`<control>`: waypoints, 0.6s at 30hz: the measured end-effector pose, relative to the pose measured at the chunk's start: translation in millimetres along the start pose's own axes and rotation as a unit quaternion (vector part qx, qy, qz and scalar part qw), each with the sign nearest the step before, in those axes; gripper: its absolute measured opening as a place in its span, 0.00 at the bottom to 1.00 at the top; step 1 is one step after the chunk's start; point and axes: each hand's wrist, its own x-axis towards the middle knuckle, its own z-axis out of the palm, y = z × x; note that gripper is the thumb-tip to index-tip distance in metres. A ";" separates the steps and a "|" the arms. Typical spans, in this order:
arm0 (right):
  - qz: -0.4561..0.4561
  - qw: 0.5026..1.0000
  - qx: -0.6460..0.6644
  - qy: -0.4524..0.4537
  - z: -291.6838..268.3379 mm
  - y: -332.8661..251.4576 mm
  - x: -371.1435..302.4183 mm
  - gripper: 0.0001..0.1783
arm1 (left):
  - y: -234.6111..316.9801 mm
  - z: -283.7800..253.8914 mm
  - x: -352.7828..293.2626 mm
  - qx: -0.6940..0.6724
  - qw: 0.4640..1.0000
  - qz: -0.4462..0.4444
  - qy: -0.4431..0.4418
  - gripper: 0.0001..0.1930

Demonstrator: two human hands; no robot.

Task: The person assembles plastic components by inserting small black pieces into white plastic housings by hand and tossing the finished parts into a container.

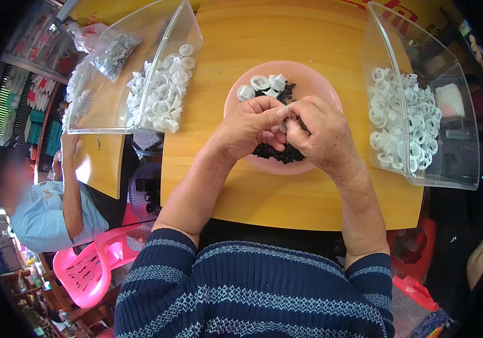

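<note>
My left hand point(253, 127) and my right hand point(323, 132) meet over a round pink plate point(323, 84), fingertips pinched together. Between them a small white plastic part point(284, 125) shows only in a sliver; the fingers hide most of it. Under my hands, a heap of small black pieces point(286, 153) covers the middle and near side of the plate. Several white plastic ring parts point(260, 83) lie on the plate's far left side, just beyond my left hand.
Clear plastic bins of white ring parts stand on the wooden table point(219, 191): a left bin point(165, 34) and a right bin point(447, 180). A bag of small parts point(114, 53) lies in the left bin. Left of me, a person point(55, 208) in light blue sits on a pink chair point(86, 276).
</note>
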 end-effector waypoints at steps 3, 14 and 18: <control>0.002 0.999 0.035 0.018 0.8 0.1 0.5 0.02 | 1.1 -0.4 1.8 -0.055 0.998 -0.011 0.002 0.10; 0.352 0.867 0.353 -0.022 -7.5 -1.4 2.5 0.14 | 3.2 6.7 1.6 -0.113 0.991 0.061 0.048 0.10; 0.354 0.853 0.382 -0.036 0.9 -2.2 1.9 0.15 | -2.8 9.8 1.1 -0.100 0.990 0.087 0.050 0.09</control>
